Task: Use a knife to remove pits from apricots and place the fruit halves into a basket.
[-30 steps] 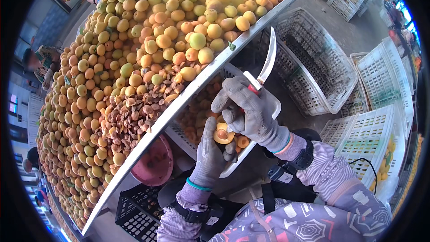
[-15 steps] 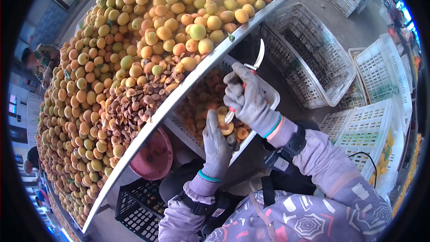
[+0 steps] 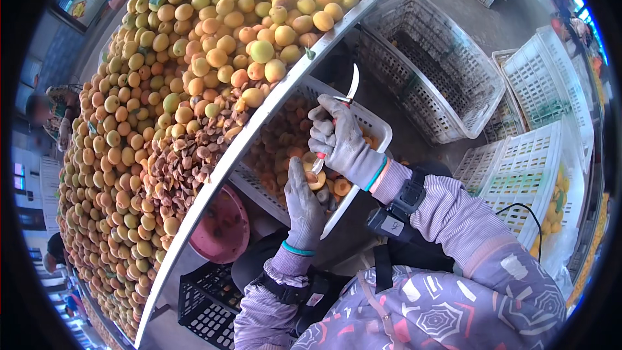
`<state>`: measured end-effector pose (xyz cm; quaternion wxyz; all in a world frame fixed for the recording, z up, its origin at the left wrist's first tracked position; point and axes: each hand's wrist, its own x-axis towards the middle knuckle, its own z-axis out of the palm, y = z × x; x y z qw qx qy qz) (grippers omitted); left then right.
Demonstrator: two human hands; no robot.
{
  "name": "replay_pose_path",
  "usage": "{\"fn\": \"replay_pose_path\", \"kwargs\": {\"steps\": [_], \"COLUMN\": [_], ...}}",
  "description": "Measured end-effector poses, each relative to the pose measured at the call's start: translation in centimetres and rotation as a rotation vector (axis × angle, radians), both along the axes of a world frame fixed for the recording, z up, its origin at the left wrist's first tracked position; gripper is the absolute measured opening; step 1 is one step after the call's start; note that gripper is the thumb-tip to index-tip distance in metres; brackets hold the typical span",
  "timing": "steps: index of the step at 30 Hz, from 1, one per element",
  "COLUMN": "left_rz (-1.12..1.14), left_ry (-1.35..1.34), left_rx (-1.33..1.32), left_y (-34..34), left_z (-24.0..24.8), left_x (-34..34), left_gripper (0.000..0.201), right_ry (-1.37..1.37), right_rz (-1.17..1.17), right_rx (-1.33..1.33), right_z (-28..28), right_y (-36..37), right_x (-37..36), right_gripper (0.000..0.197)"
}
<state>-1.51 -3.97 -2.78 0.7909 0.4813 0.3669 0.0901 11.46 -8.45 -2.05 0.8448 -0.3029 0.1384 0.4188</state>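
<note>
My right hand, in a grey glove, is closed around a red-handled pitting knife. Its curved blade sticks up above the fist, and a short metal tip shows below it. That lower tip is at a cut apricot in my gloved left hand, where a brown patch like the pit shows. My left fingers point upward beside the fruit and partly hide it. Under both hands, a white plastic crate holds many apricot halves.
Whole apricots are heaped on a metal-edged table, with brown pits near its edge. Below are a pink basin and a black crate. White crates stand at right. Other people are at far left.
The view has shifted slightly, so table and crates sit a little differently. My hands stay close together; the knife's lower tip is now at the cut apricot's middle.
</note>
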Motion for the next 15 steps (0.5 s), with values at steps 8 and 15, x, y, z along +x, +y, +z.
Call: {"fn": "replay_pose_path", "kwargs": {"steps": [8,15], "left_rz": [-0.119,0.061], "left_ry": [-0.180,0.067], "left_rx": [-0.222,-0.188], "left_y": [0.2,-0.6], "left_z": [0.0,-0.4], "left_x": [-0.1,0.1], "left_gripper": [0.041,0.033], "right_ry": [0.026,-0.079], "right_rz": [0.047,0.088], "right_rx": [0.153,-0.097], "right_z": [-0.3,1.9], "right_y": [-0.7,0.1], "right_x": [0.3,-1.2], "right_gripper": [0.030,0.029]}}
